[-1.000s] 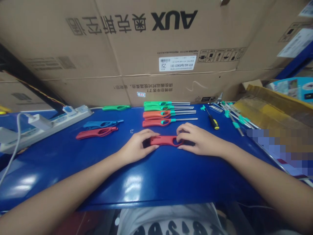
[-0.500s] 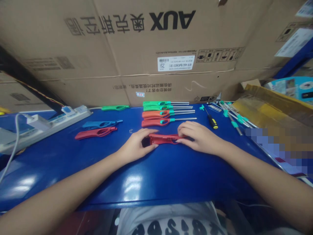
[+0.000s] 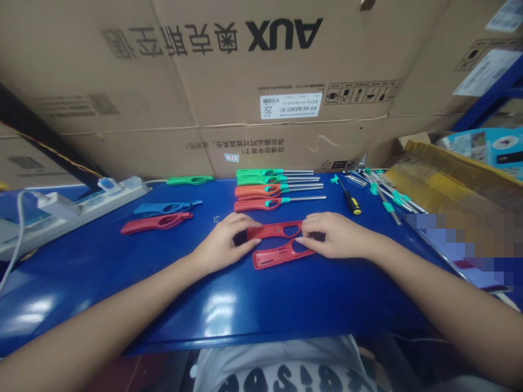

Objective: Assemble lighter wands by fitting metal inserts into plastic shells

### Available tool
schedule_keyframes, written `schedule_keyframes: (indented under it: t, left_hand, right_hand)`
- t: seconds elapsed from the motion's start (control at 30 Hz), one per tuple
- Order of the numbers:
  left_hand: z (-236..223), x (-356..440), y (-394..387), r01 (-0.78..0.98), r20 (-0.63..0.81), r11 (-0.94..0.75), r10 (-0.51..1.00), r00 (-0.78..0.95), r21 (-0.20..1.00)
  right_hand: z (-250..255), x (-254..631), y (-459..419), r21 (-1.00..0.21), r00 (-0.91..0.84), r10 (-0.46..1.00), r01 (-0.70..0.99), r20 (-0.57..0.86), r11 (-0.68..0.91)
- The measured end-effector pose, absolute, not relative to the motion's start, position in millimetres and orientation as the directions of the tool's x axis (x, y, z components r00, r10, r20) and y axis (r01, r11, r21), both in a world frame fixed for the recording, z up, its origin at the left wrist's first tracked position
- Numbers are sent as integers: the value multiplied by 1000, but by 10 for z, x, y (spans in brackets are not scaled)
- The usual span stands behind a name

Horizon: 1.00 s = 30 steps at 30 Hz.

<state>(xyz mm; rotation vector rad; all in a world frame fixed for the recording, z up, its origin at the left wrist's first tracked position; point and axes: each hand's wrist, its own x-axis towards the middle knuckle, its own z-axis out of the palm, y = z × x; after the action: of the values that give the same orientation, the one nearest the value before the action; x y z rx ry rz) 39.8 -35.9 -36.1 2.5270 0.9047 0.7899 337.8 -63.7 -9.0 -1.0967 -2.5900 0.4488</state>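
Observation:
Two red lighter handle halves lie side by side at the middle of the blue table. My left hand [image 3: 226,239] has its thumb and fingers closed on the left end of the farther red handle half [image 3: 272,231]. The nearer red handle half [image 3: 272,256] shows its hollow inside, a finger opening towards its right end. My right hand [image 3: 333,235] is closed at the right ends of both, its thumb on the nearer half; its fingers cover those ends. Just beyond are red and green lighters [image 3: 258,203] with metal barrels, laid in a row.
Left of my hands lie a red handle [image 3: 157,222], a blue handle [image 3: 163,208] and a green handle [image 3: 190,180]. Small metal pins [image 3: 216,219] sit nearby. A screwdriver [image 3: 352,202] and barrels with teal parts [image 3: 388,206] lie right. A power strip [image 3: 118,198] runs along the left; cardboard [image 3: 229,109] stands behind.
The red handle has come apart into two halves. My right hand has turned the nearer half down towards me, while my left hand stays at the farther half's left end.

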Motion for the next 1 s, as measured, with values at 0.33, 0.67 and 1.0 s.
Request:
schedule_keyframes:
  t: [0.33, 0.67, 1.0]
  left_hand:
    - [-222, 407, -467, 443, 398, -806, 583, 709, 392]
    - [5, 561, -651, 629, 70, -728, 667, 742, 272]
    - [-68, 580, -564, 612, 133, -713, 681, 720, 342]
  right_hand:
    - [-101, 3355, -660, -296, -653, 740, 683, 162, 668]
    - [-154, 3344, -639, -367, -680, 720, 640, 138, 675]
    - [-148, 3361, -629, -315, -683, 713, 650, 156, 692]
